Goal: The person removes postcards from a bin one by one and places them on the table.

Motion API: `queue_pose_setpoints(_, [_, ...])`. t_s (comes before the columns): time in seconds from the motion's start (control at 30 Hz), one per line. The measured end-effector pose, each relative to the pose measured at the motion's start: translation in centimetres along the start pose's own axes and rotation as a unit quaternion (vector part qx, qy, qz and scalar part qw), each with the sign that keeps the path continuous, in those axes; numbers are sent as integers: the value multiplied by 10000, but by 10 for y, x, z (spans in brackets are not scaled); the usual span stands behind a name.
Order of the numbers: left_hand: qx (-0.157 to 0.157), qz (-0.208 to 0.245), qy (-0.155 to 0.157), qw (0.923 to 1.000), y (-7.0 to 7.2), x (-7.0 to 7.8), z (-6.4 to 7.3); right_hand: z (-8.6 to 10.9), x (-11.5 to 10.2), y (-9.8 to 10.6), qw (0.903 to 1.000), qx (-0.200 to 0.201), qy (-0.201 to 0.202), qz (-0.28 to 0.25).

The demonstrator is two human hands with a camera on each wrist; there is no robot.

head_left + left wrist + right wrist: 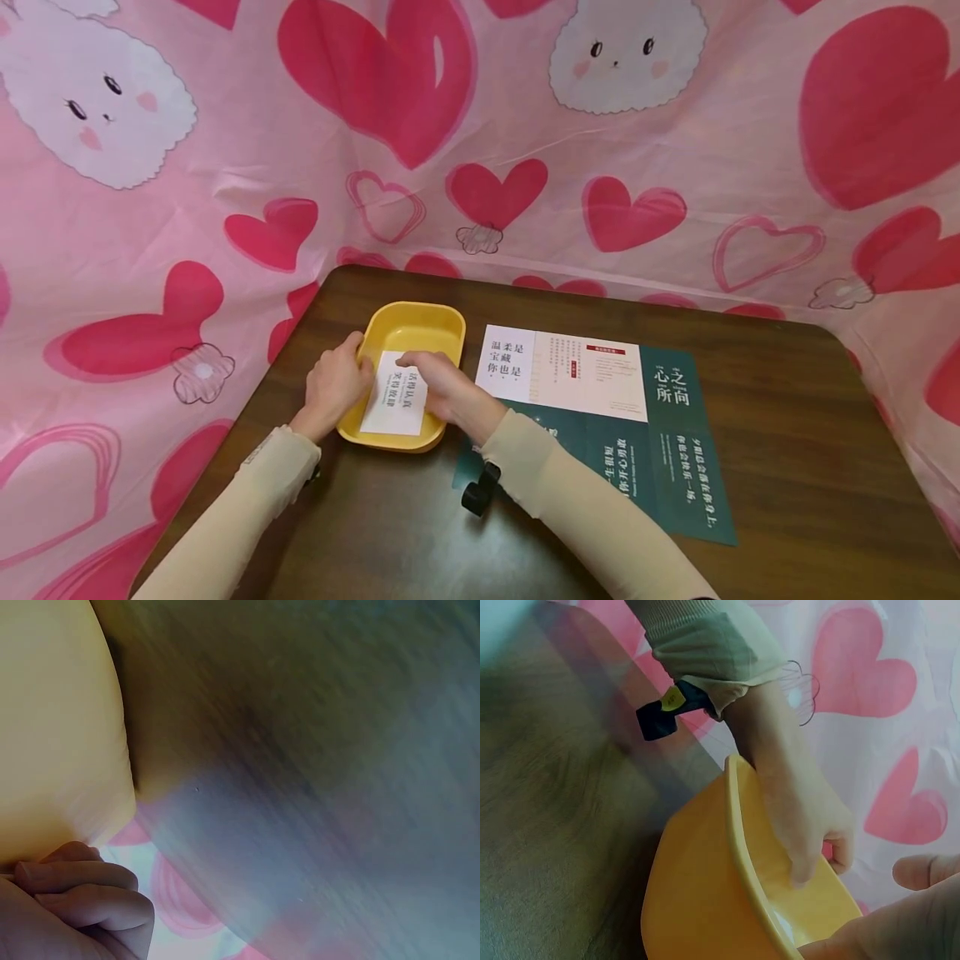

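Observation:
A yellow plastic basin stands on the table's left side. Inside it a white card printed with dark Chinese characters lies face up. My left hand grips the basin's left rim, thumb inside and the other fingers bent outside the wall. Those curled fingers show beside the yellow wall in the left wrist view. Over the basin's right side reaches my right hand, one finger stretched across the card's upper edge. In the right wrist view its thumb and finger stand apart, with the card mostly hidden behind the rim.
Right of the basin, printed cards lie edge to edge on the brown wooden table: pale ones at the back and dark green ones in front and to the right. A pink heart-patterned cloth hangs around the table's back and sides.

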State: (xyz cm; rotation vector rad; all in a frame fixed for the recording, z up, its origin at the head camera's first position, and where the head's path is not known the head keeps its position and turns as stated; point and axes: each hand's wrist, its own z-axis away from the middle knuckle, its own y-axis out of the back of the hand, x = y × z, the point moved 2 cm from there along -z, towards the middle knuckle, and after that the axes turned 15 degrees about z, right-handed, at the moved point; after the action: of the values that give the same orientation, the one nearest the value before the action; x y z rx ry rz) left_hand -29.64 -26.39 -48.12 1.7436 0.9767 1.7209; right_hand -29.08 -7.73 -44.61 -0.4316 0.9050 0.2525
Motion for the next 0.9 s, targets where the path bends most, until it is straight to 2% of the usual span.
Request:
queue_pose_setpoints(0.1, [-3, -19, -12, 10000, 0, 0, -1, -2, 1, 1, 10000, 25, -19, 54])
queue_pose_setpoints(0.33, [-27, -11, 30, 10000, 0, 0, -1, -4, 1, 3, 9983, 521, -258, 6])
queue_pose_setpoints(0.53, [-11, -37, -7, 10000, 0, -1, -2, -5, 2, 3, 9990, 410, -167, 51])
queue_pose_setpoints(0.67, [10, -51, -47, 10000, 0, -2, -1, -2, 3, 2, 9975, 544, -90, 430])
queue_pose_setpoints(0.77, [1, -49, -50, 10000, 0, -2, 0, 1, 4, 0, 9929, 851, 23, 826])
queue_pose_setpoints(0.83, [-31, -36, -19, 10000, 0, -2, 0, 2, 4, -2, 9865, 1125, 168, 1176])
queue_pose_setpoints(0.9, [-66, -8, 27, 10000, -1, -1, 0, 2, 3, -4, 9749, 1401, 372, 1691])
